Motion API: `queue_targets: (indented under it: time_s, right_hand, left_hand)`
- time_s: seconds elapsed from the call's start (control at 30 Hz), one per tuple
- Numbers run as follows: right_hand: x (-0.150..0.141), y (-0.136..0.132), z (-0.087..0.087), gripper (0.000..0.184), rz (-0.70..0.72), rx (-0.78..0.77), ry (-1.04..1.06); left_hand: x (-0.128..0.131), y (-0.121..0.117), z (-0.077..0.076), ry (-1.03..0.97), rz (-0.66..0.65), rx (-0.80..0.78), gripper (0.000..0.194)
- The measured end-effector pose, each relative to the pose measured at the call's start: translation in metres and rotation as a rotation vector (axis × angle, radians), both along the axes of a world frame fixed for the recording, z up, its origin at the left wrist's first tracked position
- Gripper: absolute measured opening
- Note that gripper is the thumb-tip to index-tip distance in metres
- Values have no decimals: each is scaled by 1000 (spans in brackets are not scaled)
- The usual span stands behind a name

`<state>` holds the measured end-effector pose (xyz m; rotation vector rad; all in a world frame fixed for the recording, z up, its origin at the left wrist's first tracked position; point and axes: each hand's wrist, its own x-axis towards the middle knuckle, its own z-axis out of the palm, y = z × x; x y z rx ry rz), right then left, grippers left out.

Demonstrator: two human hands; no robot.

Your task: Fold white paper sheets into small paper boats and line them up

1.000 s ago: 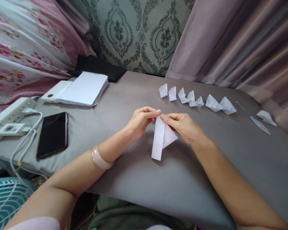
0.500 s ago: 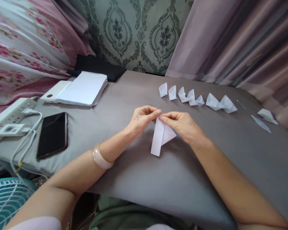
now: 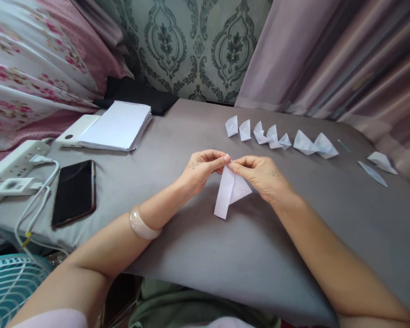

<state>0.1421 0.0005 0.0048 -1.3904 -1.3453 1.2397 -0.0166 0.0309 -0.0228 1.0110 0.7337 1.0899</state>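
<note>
A partly folded white paper piece [image 3: 229, 192] hangs just above the grey cloth-covered table [image 3: 198, 255]. My left hand [image 3: 201, 167] pinches its top corner from the left, and my right hand [image 3: 259, 175] pinches the same top edge from the right, fingertips nearly touching. The paper has a long strip pointing down and a triangular flap to the right. A pale bangle [image 3: 140, 225] sits on my left wrist.
A row of several folded white paper pieces [image 3: 280, 139] lies at the back, with more folded pieces [image 3: 379, 165] at the far right. A stack of white paper [image 3: 118, 125], a black phone [image 3: 74, 191] and a white power strip [image 3: 15, 166] with cables lie on the left.
The paper and both hands have risen slightly and shifted a little toward the back; the grip on the top corner has stayed the same.
</note>
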Motion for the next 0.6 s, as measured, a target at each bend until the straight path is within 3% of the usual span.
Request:
queue_targets:
  time_s: [0.13,0.4,0.5,0.6]
  right_hand:
    - [0,0,3,33,36,-76,53]
    - [0,5,-8,35,-14,-141,103]
    - [2,10,-15,34,-34,42,38]
    - [6,10,-14,41,-35,402,-191]
  left_hand:
    - [2,0,-3,5,56,57,17]
    - [-4,4,-2,44,-57,-27,20]
    - [-10,13,-4,4,16,-104,21]
    - [-17,23,-4,-9,86,-216,20]
